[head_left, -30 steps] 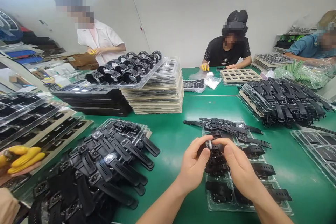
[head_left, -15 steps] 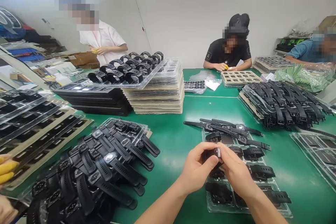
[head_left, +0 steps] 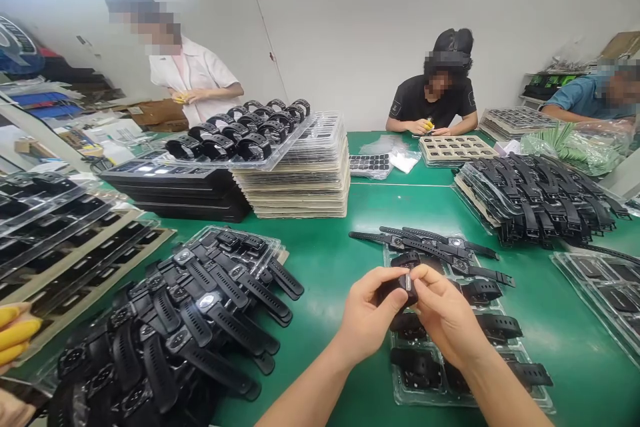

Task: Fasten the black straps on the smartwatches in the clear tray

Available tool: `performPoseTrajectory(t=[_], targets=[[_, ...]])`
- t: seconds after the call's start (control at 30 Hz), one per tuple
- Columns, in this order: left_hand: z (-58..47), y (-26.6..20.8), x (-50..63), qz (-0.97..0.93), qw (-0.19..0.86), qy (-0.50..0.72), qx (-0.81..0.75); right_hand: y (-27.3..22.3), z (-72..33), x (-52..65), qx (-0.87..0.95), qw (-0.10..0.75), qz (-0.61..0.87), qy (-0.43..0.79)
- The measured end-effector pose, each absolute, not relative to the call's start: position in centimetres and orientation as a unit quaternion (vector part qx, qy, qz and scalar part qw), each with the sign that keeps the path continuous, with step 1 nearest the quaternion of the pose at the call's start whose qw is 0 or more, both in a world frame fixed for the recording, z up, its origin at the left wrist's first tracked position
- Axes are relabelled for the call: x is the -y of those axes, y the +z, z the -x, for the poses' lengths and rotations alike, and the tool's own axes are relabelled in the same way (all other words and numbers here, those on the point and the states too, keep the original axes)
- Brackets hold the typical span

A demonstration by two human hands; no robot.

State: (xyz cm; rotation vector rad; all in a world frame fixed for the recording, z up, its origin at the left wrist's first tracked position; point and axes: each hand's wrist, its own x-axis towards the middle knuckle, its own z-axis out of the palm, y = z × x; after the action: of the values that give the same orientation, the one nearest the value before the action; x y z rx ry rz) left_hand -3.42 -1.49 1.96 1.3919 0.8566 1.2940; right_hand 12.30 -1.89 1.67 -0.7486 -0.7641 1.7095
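Observation:
My left hand is closed round a black smartwatch, its small silver buckle-like piece facing me. The fingertips of my right hand pinch at the right edge of the same watch; much of it is hidden by my fingers. Directly below both hands lies a clear plastic tray with strapped watches in its compartments. Several loose watches with straps laid out flat rest across its far end.
A heap of black watches covers trays at left. Tall tray stacks stand behind it, curled watches on top. More watches pile up at right, beside clear trays. Co-workers sit or stand round the table; a yellow-fingered hand shows at far left.
Both hands have shifted slightly left with the watch, and my right fingers have drawn back to its edge, uncovering more of it. The yellow-fingered hand at far left has moved further into view.

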Motion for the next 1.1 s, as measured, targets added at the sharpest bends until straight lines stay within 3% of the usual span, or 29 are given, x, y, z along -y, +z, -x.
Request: performPoseTrajectory(t=[0.17,0.4,0.57,0.83,1.1], targets=[[3.5,1.9,1.4,-0.605,0.493,0.518,-0.350,2.2,-12.5,2.1,0.280,0.518,0.309,0.747],[3.4,1.8,1.3,-0.579,0.508,0.528,-0.356,2.1,-11.6,2.3,0.346,0.526,0.354,0.692],[3.1,2.0,1.4,-0.576,0.525,0.513,-0.360,2.0,-11.3,2.5,0.321,0.580,0.332,0.671],[3.2,3.1,1.2,-0.533,0.682,0.419,-0.276,3.1,-13.3,2.3,0.440,0.471,0.393,0.655],[1.9,1.5,1.8,-0.467,0.769,0.313,-0.304,3.4,-13.8,1.7,0.373,0.566,0.457,0.576]])
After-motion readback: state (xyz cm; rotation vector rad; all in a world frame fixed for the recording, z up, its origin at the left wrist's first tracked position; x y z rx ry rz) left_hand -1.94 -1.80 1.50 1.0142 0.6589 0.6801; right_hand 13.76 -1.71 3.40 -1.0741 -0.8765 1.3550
